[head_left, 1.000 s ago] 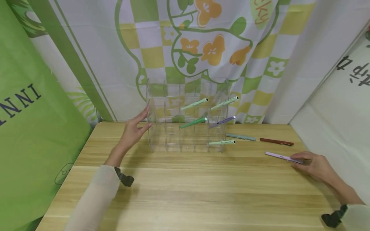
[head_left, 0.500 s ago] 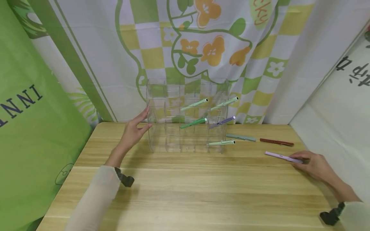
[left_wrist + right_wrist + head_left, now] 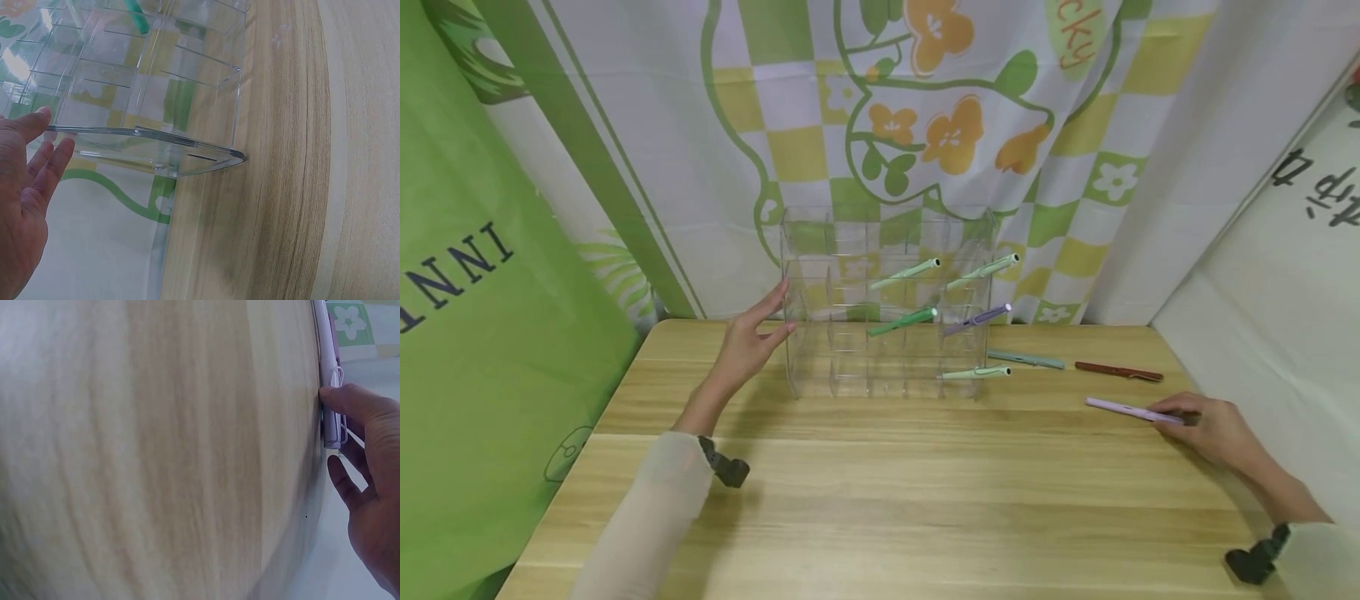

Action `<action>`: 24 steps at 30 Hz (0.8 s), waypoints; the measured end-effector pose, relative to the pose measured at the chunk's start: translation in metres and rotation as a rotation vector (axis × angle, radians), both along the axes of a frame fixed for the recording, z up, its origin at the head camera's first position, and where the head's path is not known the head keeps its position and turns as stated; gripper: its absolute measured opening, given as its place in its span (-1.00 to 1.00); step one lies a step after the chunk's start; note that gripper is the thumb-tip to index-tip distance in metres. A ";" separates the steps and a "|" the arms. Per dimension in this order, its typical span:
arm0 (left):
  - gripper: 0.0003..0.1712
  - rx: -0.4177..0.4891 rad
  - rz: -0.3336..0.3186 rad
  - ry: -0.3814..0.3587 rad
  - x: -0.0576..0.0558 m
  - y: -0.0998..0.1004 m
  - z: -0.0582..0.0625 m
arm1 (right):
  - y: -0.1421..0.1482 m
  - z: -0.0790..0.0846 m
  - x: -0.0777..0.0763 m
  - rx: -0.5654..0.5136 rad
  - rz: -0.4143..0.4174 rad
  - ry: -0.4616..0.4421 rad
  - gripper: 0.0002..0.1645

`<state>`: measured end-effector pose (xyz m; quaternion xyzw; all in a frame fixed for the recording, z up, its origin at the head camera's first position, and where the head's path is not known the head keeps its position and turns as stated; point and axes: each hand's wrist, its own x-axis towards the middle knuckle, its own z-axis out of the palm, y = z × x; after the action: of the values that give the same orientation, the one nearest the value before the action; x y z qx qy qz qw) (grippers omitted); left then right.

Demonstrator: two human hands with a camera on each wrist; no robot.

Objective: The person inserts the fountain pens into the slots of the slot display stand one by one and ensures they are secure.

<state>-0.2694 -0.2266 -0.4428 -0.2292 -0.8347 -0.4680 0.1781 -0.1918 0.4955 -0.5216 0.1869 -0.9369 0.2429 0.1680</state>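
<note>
In the head view a clear acrylic organizer (image 3: pixel 848 386) with several compartments stands at the table's back edge. My left hand (image 3: pixel 741 350) holds its left side; the left wrist view has the thumb and fingers on either face of the side panel (image 3: pixel 159 135). My right hand (image 3: pixel 1217 427) pinches a lilac pen (image 3: pixel 1116 407) near its clip end, low at the table's right. Pens stick out of the organizer: a dark green pen (image 3: pixel 904 322), a purple pen (image 3: pixel 981 318) and pale green pens, one of them (image 3: pixel 976 372) in the bottom row.
A grey-blue pen (image 3: pixel 1028 360) and a brown-red pen (image 3: pixel 1118 371) lie on the wooden table (image 3: pixel 917 500), right of the organizer. A patterned curtain (image 3: pixel 797 150) hangs right behind it. Green cloth (image 3: pixel 490 375) borders the left, white cloth (image 3: pixel 1285 308) the right.
My right hand and the lilac pen have shifted very slightly left, and the pen has turned a little. The left hand stays at the organizer's side.
</note>
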 end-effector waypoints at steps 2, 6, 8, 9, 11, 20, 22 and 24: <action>-0.20 0.001 0.000 0.001 0.003 0.003 0.004 | -0.001 0.000 0.001 -0.005 -0.006 0.000 -0.62; -0.23 0.000 -0.001 -0.005 0.011 0.008 0.014 | -0.003 0.002 0.003 -0.024 -0.031 -0.041 -0.67; -0.24 0.001 -0.002 -0.008 0.012 0.009 0.016 | -0.003 0.004 0.005 -0.036 -0.056 -0.069 -0.69; -0.24 0.001 -0.001 -0.008 0.012 0.009 0.016 | -0.004 0.005 0.005 -0.043 -0.067 -0.083 -0.69; -0.23 0.000 0.002 -0.003 0.009 0.007 0.012 | -0.004 0.007 0.007 -0.059 -0.084 -0.106 -0.70; -0.19 0.007 -0.011 -0.017 -0.001 -0.002 -0.001 | -0.009 0.015 0.009 -0.191 -0.091 -0.155 -0.72; -0.20 0.016 -0.021 -0.020 -0.001 -0.003 -0.002 | -0.010 0.016 0.009 -0.229 -0.079 -0.158 -0.72; -0.20 0.020 -0.027 -0.022 -0.001 -0.003 -0.001 | -0.011 0.016 0.008 -0.263 -0.071 -0.154 -0.71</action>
<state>-0.2708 -0.2297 -0.4443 -0.2335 -0.8288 -0.4811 0.1647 -0.1836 0.4841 -0.5055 0.1105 -0.9132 0.3712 0.1271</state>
